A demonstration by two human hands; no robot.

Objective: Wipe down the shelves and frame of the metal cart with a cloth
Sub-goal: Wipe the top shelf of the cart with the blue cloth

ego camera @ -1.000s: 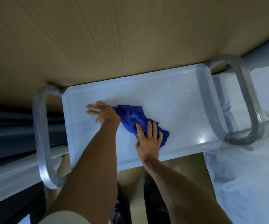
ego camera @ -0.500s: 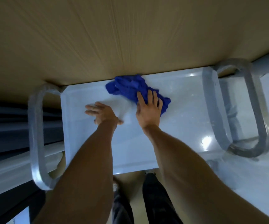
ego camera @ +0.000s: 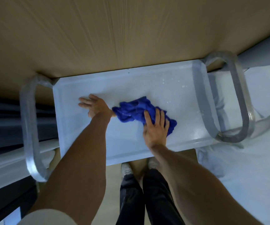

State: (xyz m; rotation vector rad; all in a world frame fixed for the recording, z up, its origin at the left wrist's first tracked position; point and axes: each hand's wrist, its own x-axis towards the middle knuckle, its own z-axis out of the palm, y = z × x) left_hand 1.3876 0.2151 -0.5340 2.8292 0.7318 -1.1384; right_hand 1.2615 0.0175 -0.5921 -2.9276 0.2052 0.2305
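A tan wood-grain panel [ego camera: 98, 34] stood behind everything, and pushed up against it was the cart's white top shelf [ego camera: 85, 143], a shallow metal tray with a raised lip and rounded corners. It looked smooth and glossy, with small pale specks scattered beyond the right hand, toward the far right corner.

The blue cloth [ego camera: 131, 111] lay bunched and crumpled on the shelf between the two hands, soft and nubbly like microfibre. The right hand [ego camera: 155, 129] lay flat on the cloth's nearer right end, fingers straight and spread, pressing it down rather than gripping it. The left hand [ego camera: 93, 106] rested open on the bare shelf just beside the cloth's left end, fingers stretched out, seemingly bracing the cart.

The shelf's long axis ran side to side across both arms, and the cloth lay roughly along it. The right hand was plainly the nearer one to the speckled patch, so I judged a sweep outward from that hand would reach it.

At either end, outside each hand, a rounded loop of silvery tubing [ego camera: 233, 95] formed the frame, apparently wrapped in clear film. White bedding [ego camera: 252, 168] lay past the right loop.
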